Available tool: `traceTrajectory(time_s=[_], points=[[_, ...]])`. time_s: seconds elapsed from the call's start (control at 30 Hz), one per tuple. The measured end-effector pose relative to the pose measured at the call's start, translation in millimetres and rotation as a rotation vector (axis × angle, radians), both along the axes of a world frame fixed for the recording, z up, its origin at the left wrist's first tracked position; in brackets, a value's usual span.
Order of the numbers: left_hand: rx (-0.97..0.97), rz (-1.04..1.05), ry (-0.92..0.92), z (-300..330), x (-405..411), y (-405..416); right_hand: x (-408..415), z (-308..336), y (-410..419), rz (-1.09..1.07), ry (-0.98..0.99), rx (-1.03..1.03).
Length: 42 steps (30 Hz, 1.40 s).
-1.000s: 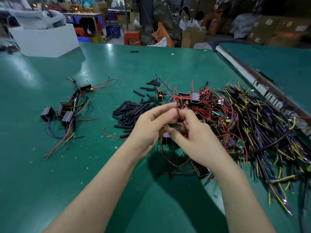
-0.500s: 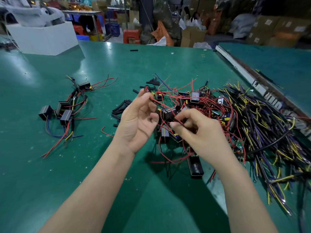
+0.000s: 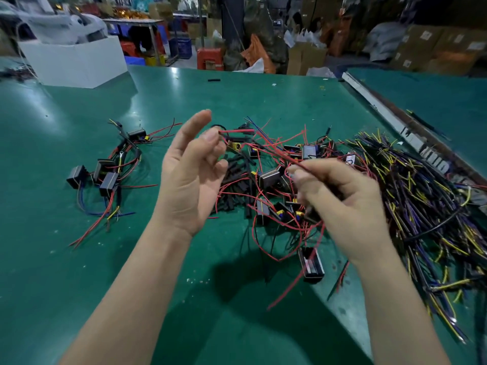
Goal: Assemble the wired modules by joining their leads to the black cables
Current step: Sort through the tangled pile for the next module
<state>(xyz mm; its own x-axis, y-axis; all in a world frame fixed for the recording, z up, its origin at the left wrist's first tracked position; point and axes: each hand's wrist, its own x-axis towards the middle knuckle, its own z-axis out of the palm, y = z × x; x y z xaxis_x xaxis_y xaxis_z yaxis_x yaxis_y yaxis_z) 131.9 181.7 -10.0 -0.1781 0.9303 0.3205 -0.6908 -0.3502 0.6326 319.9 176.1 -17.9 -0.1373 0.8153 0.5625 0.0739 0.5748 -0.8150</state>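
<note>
Left grip [image 3: 188,177], at frame centre, pinches the end of a red lead [image 3: 263,147] between thumb and a curled finger, forefinger raised straight. Right grip [image 3: 340,201] clamps the same lead at its fingertips and holds a bundle of wires in its curl. Below them, modules [image 3: 268,177] and black sleeves [image 3: 237,177] lie heaped on the green table [image 3: 79,272]. Black cables [image 3: 421,206] pile at right; finished modules [image 3: 105,177] sit at left. No writing is legible.
</note>
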Motion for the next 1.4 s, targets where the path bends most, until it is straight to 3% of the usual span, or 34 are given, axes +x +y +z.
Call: traceTrajectory(time_s=[0.07,0.17,0.23,0.43,0.53,0.67,0.8,0.9,1.03,1.13,1.23,1.4], points=[[-0.02,0.012,0.132,-4,-1,-5,-15,-6,-5,-0.041,-0.181,0.064],[-0.044,0.064,0.424,-19,8,-11,-38,-24,-7,-0.159,-0.605,0.141],[-0.027,0.117,0.568,-27,15,-12,-48,-34,-7,-0.122,-0.707,0.076],[-0.289,0.187,0.377,-45,16,-1,-47,-41,-2,-0.136,-0.499,-0.062],[-0.382,0.132,0.508,-50,16,-2,-43,-40,0,-0.096,-0.403,-0.168],[-0.244,0.177,0.703,-49,17,-5,-38,-38,2,-0.04,-0.275,-0.269],[-0.028,0.263,0.911,-49,14,-6,-38,-32,4,0.012,0.039,-0.336],[0.128,0.379,1.11,-50,15,-8,-34,-30,6,0.051,0.102,-0.309],[0.097,0.355,0.947,-49,16,-8,-26,-27,9,-0.052,0.184,-0.286],[0.015,0.333,0.58,-38,12,-9,-12,-18,13,-0.138,0.43,-0.303],[-0.055,0.12,0.135,-26,0,-9,0,-10,17,-0.123,0.679,-0.326],[-0.04,-0.149,-0.088,-23,-4,-13,-2,-3,17,0.05,0.914,-0.439]])
